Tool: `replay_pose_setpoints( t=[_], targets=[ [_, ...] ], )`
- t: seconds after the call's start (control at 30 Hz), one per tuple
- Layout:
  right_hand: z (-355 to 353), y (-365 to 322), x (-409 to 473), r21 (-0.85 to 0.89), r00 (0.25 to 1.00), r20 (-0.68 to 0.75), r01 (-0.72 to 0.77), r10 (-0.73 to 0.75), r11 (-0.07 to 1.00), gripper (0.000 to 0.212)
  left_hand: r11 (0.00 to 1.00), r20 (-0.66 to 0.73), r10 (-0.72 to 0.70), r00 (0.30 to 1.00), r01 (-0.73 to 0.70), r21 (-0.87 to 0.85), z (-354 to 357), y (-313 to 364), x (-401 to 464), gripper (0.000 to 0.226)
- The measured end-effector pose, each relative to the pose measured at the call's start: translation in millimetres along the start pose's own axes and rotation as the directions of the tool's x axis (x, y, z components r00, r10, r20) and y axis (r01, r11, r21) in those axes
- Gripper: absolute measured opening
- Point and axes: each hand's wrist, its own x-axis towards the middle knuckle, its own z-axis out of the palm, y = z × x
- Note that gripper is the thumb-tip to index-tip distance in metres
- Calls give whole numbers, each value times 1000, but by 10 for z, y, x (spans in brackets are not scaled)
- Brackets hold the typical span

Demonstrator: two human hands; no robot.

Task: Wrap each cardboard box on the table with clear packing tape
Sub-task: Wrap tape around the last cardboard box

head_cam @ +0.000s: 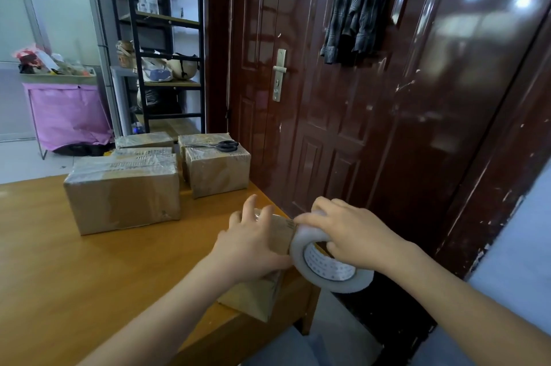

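Wooden desk [74, 261]: carries all boxes. Large cardboard box [122, 192] at far left shows glossy, wrinkled tape over top and sides; judged wrapped. Box with scissors [219, 167] to its right is likewise taped, and the scissors [222, 145] lie on its top. Two further taped boxes [144, 140] stand behind. Small cardboard box [262, 276] sits at the desk's near right corner, partly overhanging the edge; judged in progress and the only box outstanding. Roll of clear packing tape [328, 261] is held against that box's right end. Left hand [253, 243] presses on the box top, fingers spread. Right hand [351, 234] grips the roll, fingers curled over it.
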Motion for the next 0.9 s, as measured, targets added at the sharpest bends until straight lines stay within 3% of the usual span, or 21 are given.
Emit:
replay_pose_setpoints(
  t=[0.03, 0.1, 0.17, 0.27, 0.37, 0.43, 0.53, 0.6, 0.63, 0.7, 0.9],
  targets=[
    [-61, 14, -13, 17, 1000, -24, -8, 9, 1000, 63, 1000, -37, 10, 999, -11, -18, 12, 10, 26, 94],
    [-228, 61, -13, 55, 994, -100, -42, 48, 998, 54, 972, -48, -14, 999, 2, -236, -42, 4, 119, 92],
    [-436, 114, 36, 74, 976, -200, -75, 88, 994, 38, 868, -10, -65, 998, 51, -493, -116, -32, 213, 86],
    [-656, 148, 235, 75, 947, -311, -57, 78, 996, 32, 667, 68, -85, 994, 107, -737, -131, -133, 310, 62],
    [-660, 129, 518, 125, 943, -333, 13, 29, 992, 26, 528, 186, -81, 979, 200, -825, -113, -273, 353, 50],
    [-613, 131, 669, 251, 948, -316, 46, 37, 967, 28, 538, 215, -58, 975, 212, -816, -137, -375, 381, 47],
    [-504, 176, 777, 441, 934, -355, 127, 43, 889, 42, 717, 33, -67, 997, 71, -693, -206, -496, 452, 38],
    [-366, 199, 776, 549, 900, -432, 206, 64, 810, 47, 926, -200, -40, 979, -39, -375, -208, -508, 468, 28],
    [-274, 203, 764, 588, 878, -471, 239, 87, 773, 50, 978, -265, -1, 964, -54, -201, -204, -468, 443, 20],
    [-65, 170, 746, 647, 852, -504, 267, 138, 714, 58, 999, -294, 50, 954, -49, 12, -174, -385, 361, 12],
    [377, -70, 766, 631, 691, -659, 292, 298, 719, 77, 948, -182, 37, 983, 23, 316, -24, -12, 147, 61]
  ],
)
